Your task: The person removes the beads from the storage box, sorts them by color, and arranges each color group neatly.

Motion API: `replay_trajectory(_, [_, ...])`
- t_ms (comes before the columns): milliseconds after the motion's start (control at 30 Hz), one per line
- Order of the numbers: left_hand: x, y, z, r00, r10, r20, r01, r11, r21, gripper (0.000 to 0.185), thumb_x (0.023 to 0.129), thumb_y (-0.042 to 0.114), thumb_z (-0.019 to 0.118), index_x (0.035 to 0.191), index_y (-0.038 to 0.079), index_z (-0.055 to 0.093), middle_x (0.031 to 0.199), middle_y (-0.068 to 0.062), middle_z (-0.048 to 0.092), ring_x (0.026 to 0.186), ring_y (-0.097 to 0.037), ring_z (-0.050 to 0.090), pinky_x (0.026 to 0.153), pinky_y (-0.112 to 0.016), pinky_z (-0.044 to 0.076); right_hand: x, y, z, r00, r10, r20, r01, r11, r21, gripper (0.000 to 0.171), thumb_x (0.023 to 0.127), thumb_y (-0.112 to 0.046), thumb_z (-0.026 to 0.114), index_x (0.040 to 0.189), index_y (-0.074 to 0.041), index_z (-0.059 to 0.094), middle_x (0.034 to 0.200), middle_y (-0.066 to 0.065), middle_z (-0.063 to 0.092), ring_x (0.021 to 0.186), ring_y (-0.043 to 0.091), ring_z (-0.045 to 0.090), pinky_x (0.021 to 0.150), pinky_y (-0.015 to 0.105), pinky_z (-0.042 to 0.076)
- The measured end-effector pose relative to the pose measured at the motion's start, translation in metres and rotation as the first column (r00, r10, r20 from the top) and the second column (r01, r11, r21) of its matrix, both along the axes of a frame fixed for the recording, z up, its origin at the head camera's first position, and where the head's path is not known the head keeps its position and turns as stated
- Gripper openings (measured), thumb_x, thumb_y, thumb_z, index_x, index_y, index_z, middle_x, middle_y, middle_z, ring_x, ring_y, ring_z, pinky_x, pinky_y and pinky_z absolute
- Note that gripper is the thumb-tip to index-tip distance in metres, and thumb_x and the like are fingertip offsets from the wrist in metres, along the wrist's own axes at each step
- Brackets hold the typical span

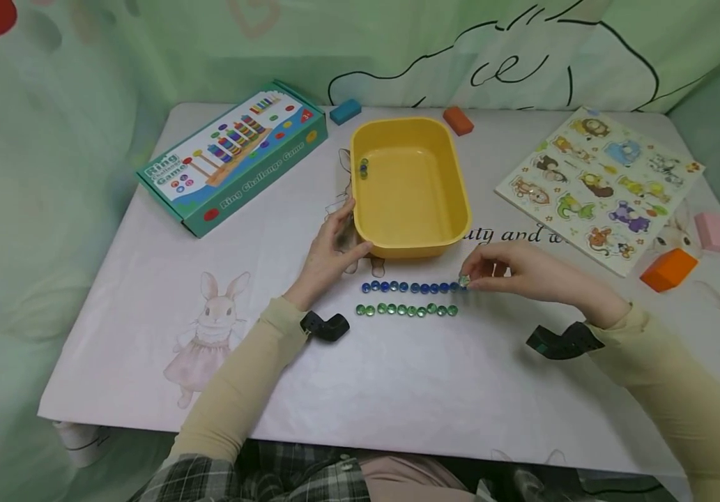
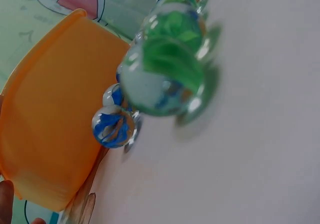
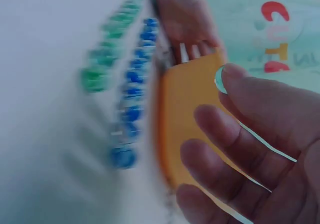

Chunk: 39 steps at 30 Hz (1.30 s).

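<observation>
A yellow tub (image 1: 410, 230) stands mid-table with a few marbles (image 1: 363, 167) against its left wall. In front of it lie two lines of marbles, a blue row (image 1: 412, 287) and a green row (image 1: 406, 309). My right hand (image 1: 474, 277) pinches a pale marble (image 1: 463, 281) at the right end of the blue row; the right wrist view shows it at my fingertip (image 3: 220, 79). My left hand (image 1: 350, 233) grips the tub's near left corner. The left wrist view shows a green marble (image 2: 165, 78) and a blue marble (image 2: 114, 126) close up beside the tub (image 2: 50, 134).
A Ring Challenge Game box (image 1: 234, 157) lies at the back left and an animal puzzle board (image 1: 604, 185) at the right. Loose blocks: blue (image 1: 345, 110), red-orange (image 1: 458, 120), orange (image 1: 668, 269), pink (image 1: 714, 232). Cloth walls stand round the table.
</observation>
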<state>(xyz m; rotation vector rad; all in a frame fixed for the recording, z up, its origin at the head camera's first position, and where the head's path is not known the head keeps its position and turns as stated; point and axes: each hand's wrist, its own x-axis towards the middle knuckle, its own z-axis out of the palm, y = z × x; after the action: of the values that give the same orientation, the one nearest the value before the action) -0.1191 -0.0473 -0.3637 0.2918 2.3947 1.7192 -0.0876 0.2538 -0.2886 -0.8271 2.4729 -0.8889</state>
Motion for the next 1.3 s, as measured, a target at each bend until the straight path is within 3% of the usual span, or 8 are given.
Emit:
replay_trajectory(200, [0.011,0.002,0.022,1.000,-0.006,0.001,0.006,1.000,-0.003,0.070,0.088,0.018,0.063,0.146,0.017,0.025,0.154,0.007,0.019,0.140,-0.014,0.022,0.116,-0.035,0.016,0.015,0.011,-0.026,0.998,-0.045,0.046,0.045,0.999,-0.001,0.011,0.083,-0.012,0.068,0.093,-0.013,0.064,0.076,-0.008,0.060,0.067,0.003,0.050,0.059,0.019,0.046])
replay_trajectory(467, [0.012,0.002,0.025,1.000,-0.011,-0.008,0.011,1.000,-0.008,0.070,0.088,0.018,0.063,0.146,0.015,0.024,0.154,0.003,0.018,0.140,-0.017,0.022,0.116,-0.035,0.017,0.019,0.006,-0.043,0.998,-0.049,0.043,0.046,0.997,0.064,0.009,0.081,-0.011,0.069,0.088,-0.011,0.064,0.070,-0.009,0.056,0.064,0.002,0.049,0.057,0.019,0.045])
replay_trajectory(933, [0.013,0.001,0.026,0.999,-0.013,-0.040,0.014,1.000,0.009,0.068,0.088,0.015,0.063,0.145,0.011,0.025,0.154,0.000,0.018,0.140,-0.018,0.023,0.116,-0.033,0.018,0.023,0.000,-0.044,1.000,-0.011,-0.003,0.011,0.990,0.139,0.008,0.081,-0.011,0.069,0.087,-0.012,0.064,0.067,-0.010,0.050,0.063,0.002,0.045,0.056,0.020,0.040])
replay_trajectory(1133, [0.012,0.002,0.025,0.999,-0.019,-0.046,0.020,0.999,0.025,0.069,0.087,0.014,0.063,0.145,0.009,0.026,0.155,-0.001,0.018,0.140,-0.018,0.022,0.116,-0.034,0.017,0.022,-0.001,-0.041,1.000,-0.003,0.020,0.001,0.990,0.139,0.009,0.082,-0.015,0.069,0.089,-0.013,0.064,0.068,-0.010,0.050,0.063,0.002,0.045,0.056,0.019,0.039])
replay_trajectory(1300, [0.002,0.000,0.002,0.998,-0.019,-0.057,0.021,0.999,0.033,0.071,0.087,0.019,0.065,0.146,0.018,0.025,0.154,0.008,0.017,0.140,-0.012,0.021,0.117,-0.034,0.015,0.016,-0.001,-0.029,0.999,0.011,0.041,-0.015,0.994,0.111,0.012,0.083,-0.018,0.069,0.093,-0.014,0.065,0.069,-0.009,0.053,0.063,0.003,0.046,0.056,0.018,0.040])
